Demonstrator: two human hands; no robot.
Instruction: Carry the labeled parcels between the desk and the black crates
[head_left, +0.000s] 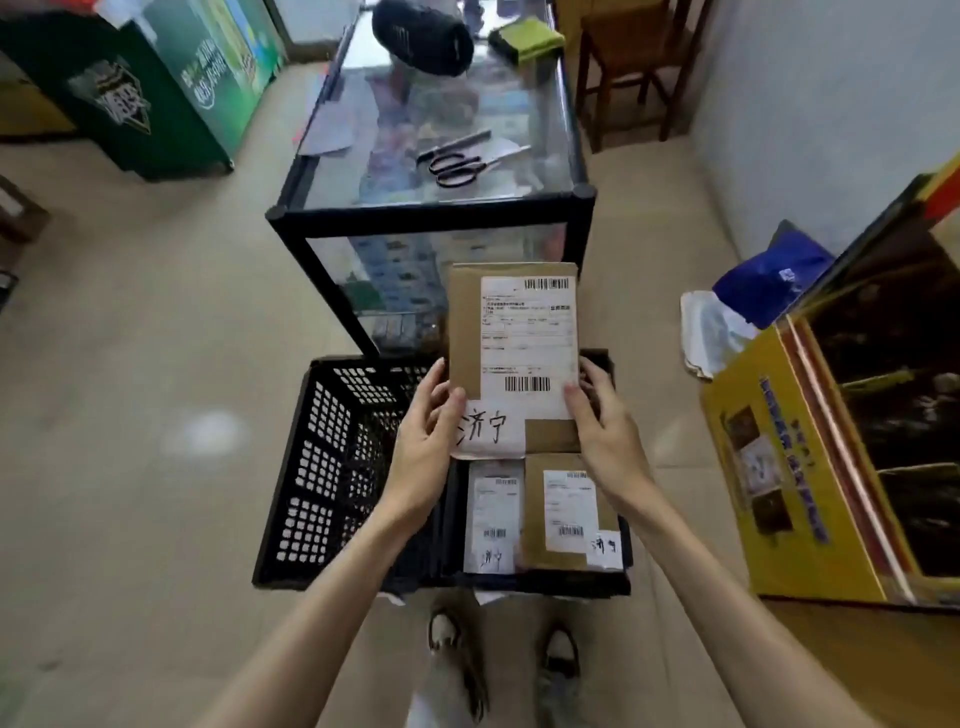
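We held a brown labeled parcel (511, 358) between both hands, over the far right part of the black crate (332, 467). Our left hand (423, 447) gripped its lower left edge, thumb laid on the front just above a white handwritten slip (488, 428) and fingers curled behind; our right hand (605, 431) took the lower right edge the same way, thumb on the corner of the printed shipping label (524, 343), so each grip was pinching the parcel by a side. The parcel's top edge rose in front of the glass side of the desk (431, 208). Below our hands, two more parcels lay flat in the right half of the crate: a white one (491, 519) and a brown one (566, 514), side by side and touching, the brown one close to the crate's right wall. The left half of the crate showed only its perforated walls and dark floor, leaving room there. The crate's far rim sat against the foot of the desk, its near rim just ahead of our shoes (561, 652). On the glass top lay black scissors (460, 166), well back from the front edge, and a black cylindrical speaker (423, 36) farther off. Open tiled floor (156, 364) stretched to the left; to the right a yellow carton (789, 467) stood near the crate, with a narrow strip of floor between them.
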